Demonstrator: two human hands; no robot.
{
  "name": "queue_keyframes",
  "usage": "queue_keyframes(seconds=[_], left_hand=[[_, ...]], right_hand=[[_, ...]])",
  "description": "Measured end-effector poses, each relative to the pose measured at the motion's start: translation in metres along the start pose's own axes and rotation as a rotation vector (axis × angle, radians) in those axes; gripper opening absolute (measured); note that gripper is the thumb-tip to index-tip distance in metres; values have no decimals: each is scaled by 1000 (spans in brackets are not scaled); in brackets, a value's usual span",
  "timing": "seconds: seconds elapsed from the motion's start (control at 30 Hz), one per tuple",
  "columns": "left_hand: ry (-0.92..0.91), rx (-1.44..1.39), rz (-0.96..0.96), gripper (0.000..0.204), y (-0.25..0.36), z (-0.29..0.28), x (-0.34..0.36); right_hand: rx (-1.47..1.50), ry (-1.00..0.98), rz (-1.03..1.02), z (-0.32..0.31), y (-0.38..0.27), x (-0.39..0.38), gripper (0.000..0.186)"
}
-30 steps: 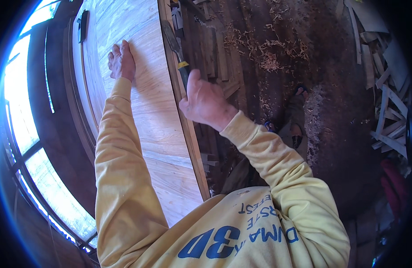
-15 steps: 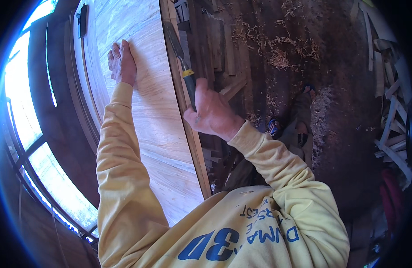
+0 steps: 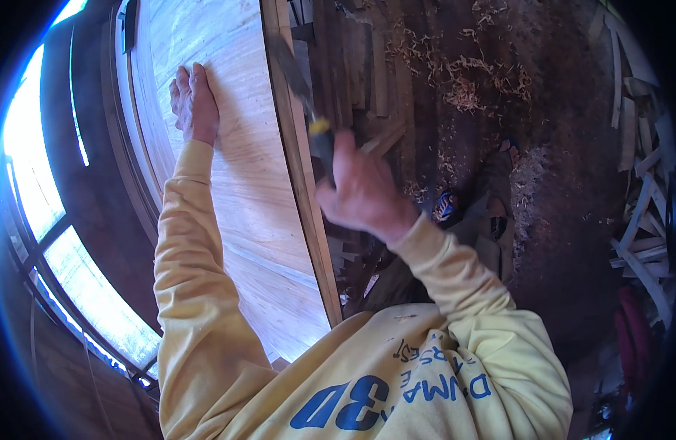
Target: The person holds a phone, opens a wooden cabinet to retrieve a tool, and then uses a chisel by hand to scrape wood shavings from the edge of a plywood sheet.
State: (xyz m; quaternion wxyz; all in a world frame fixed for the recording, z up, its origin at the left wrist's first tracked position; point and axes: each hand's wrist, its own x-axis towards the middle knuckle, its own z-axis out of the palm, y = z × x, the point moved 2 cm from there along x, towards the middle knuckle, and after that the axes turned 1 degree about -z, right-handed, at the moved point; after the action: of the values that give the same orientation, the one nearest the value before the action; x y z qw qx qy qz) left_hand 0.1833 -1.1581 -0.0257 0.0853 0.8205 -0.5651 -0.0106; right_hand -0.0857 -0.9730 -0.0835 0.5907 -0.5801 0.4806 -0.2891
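My left hand (image 3: 196, 106) lies flat, fingers stretched, on a pale wooden panel (image 3: 254, 187) with visible grain. In my right hand (image 3: 371, 192), just right of the panel, I grip the dark handle of a chisel (image 3: 320, 136) with a yellow band. Its metal blade points away from me, toward the upper left, beside the panel's long right edge (image 3: 303, 183). The chisel is somewhat blurred, and I cannot tell whether the blade touches the edge.
Wood offcuts (image 3: 360, 81) lie right of the panel. Curled shavings (image 3: 466, 95) are scattered over the brown floor. Farther right is a pile of wood strips (image 3: 638, 205). A small black object (image 3: 127, 28) sits at the panel's far left. My sandalled foot (image 3: 446, 205) shows below.
My right hand and the chisel have moved right and slightly toward me, away from the panel's edge. My left hand stays on the panel; the view has shifted slightly.
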Motion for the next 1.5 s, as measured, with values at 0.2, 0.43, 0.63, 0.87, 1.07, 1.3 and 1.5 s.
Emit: queue_keyframes(seconds=[0.2, 0.43, 0.63, 0.87, 1.07, 1.3, 1.5], left_hand=[[0, -18, 5, 82, -4, 4, 2], [2, 19, 27, 82, -9, 3, -2], [-6, -11, 9, 82, 1, 4, -3], [5, 18, 23, 82, -7, 1, 2], [-7, 8, 8, 83, 8, 3, 3], [-2, 46, -16, 83, -7, 3, -9], [52, 72, -25, 86, 5, -3, -5]], right_hand=[[50, 63, -49, -5, -2, 17, 40], [34, -52, 49, 0, -12, 1, 42], [120, 123, -2, -27, -18, 46, 36], [121, -30, 110, 3, -21, -7, 35], [20, 183, -44, -33, -22, 47, 36], [68, 125, -7, 15, -18, -13, 33], [-69, 389, -369, -19, -11, 52, 38]])
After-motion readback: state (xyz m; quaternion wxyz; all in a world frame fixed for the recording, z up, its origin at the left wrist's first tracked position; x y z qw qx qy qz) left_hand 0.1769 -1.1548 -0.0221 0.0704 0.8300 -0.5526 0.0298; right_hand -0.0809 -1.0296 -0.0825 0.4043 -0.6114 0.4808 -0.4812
